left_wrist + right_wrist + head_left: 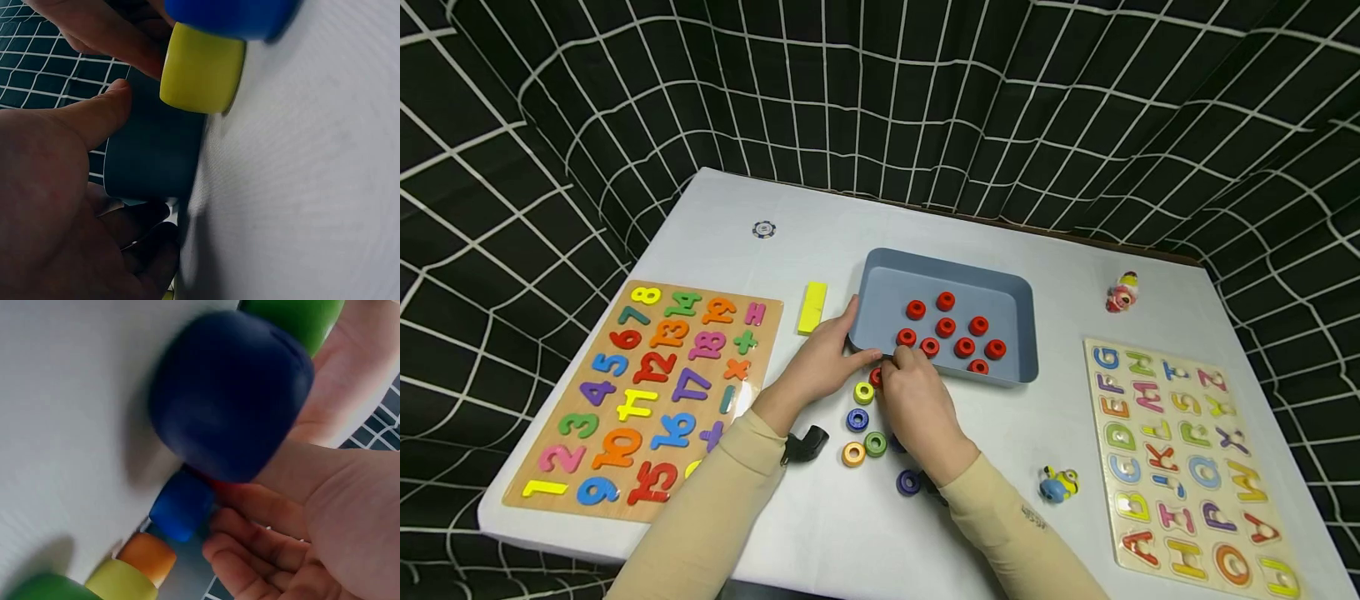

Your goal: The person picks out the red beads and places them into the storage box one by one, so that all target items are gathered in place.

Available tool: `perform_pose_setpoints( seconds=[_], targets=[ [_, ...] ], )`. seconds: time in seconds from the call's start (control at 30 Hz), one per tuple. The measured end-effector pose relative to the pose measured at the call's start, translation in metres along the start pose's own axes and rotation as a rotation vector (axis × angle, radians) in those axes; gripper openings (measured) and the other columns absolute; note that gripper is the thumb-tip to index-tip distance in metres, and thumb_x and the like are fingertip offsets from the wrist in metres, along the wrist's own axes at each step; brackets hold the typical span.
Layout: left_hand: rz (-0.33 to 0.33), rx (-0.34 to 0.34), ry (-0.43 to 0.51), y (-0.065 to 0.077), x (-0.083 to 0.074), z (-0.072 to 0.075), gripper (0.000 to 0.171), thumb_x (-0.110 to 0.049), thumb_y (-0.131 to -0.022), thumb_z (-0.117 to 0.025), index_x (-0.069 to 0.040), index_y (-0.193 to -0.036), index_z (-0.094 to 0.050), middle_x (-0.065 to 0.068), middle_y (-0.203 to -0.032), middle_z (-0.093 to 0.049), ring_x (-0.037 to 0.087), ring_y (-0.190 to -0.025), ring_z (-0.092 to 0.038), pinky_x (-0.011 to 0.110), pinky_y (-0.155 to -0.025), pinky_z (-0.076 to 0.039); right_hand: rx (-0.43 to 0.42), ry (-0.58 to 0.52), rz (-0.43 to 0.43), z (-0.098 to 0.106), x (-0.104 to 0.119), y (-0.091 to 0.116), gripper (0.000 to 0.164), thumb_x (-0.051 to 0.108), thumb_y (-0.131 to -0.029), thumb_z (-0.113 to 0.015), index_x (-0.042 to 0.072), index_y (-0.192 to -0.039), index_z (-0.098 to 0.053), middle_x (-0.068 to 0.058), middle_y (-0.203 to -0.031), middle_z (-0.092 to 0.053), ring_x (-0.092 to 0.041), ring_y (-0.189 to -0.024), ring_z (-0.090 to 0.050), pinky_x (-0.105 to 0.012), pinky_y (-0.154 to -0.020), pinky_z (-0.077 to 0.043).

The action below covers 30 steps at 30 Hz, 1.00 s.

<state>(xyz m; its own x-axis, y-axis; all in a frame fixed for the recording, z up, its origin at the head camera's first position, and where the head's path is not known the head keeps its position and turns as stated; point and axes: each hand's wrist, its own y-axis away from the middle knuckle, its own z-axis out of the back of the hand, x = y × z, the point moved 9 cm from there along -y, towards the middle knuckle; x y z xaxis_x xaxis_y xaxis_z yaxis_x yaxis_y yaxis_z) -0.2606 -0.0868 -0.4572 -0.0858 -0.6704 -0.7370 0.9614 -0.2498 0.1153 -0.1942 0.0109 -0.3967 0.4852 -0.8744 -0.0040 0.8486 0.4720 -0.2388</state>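
A grey-blue tray (947, 265) holds several red ring-shaped beads (964, 347). My left hand (820, 362) grips its near left corner, thumb along the front wall and fingers along the left side. In front of that wall, my right hand (921, 408) pinches a red bead (876, 377), mostly hidden by the fingers. Close by on the table lie a yellow bead (863, 393), a blue bead (857, 420), a green bead (875, 444) and an orange bead (853, 454). A dark blue bead (908, 482) lies beside the right wrist; another is partly covered by that hand.
On the left lies a wooden number board (700, 283), on the right an alphabet board (1101, 350). A yellow block (812, 307) is left of the tray, a poker chip (763, 229) farther back. Small figurines (1060, 484) stand on the right side.
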Motion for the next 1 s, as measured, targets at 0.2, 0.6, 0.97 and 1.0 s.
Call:
perform_pose_setpoints(
  seconds=[0.2,0.6,0.97,1.0],
  targets=[
    [0.005,0.003,-0.012,0.0,0.001,-0.001,0.092,-0.049,-0.089,-0.063,-0.018,-0.156,-0.008,0.015,-0.154,-0.035,0.029,-0.141,-0.036,0.046,-0.116,-0.032,0.018,-0.071,0.009,-0.004,0.002,0.003,0.024,0.013,-0.078,-0.079,0.002,-0.096,-0.069,-0.006,-0.087,-0.059,-0.021,-0.081,-0.055,-0.031,-0.076,-0.052],
    [0.004,-0.001,-0.018,-0.002,0.001,0.0,0.094,-0.05,-0.088,-0.063,-0.019,-0.156,-0.007,0.016,-0.153,-0.036,0.029,-0.142,-0.036,0.046,-0.116,-0.031,-0.007,-0.362,-0.174,0.02,-0.047,0.005,0.028,0.006,-0.079,-0.077,0.006,-0.105,-0.068,-0.008,-0.095,-0.068,-0.019,-0.084,-0.065,-0.032,-0.072,-0.057],
    [0.004,-0.008,-0.004,0.0,0.001,-0.001,0.094,-0.048,-0.088,-0.064,-0.018,-0.156,-0.008,0.017,-0.152,-0.037,0.031,-0.141,-0.036,0.047,-0.117,-0.031,0.084,-0.468,-0.507,0.0,-0.173,-0.023,0.033,0.016,-0.09,-0.066,0.004,-0.12,-0.062,-0.015,-0.105,-0.069,-0.028,-0.095,-0.064,-0.042,-0.083,-0.053],
    [0.006,-0.008,-0.002,0.0,0.001,-0.002,0.093,-0.048,-0.088,-0.065,-0.018,-0.156,-0.008,0.017,-0.152,-0.038,0.031,-0.141,-0.037,0.047,-0.117,-0.031,0.099,-0.467,-0.52,-0.003,-0.179,-0.025,0.032,0.016,-0.09,-0.066,0.004,-0.12,-0.063,-0.015,-0.106,-0.069,-0.028,-0.096,-0.063,-0.042,-0.085,-0.053]
  ],
)
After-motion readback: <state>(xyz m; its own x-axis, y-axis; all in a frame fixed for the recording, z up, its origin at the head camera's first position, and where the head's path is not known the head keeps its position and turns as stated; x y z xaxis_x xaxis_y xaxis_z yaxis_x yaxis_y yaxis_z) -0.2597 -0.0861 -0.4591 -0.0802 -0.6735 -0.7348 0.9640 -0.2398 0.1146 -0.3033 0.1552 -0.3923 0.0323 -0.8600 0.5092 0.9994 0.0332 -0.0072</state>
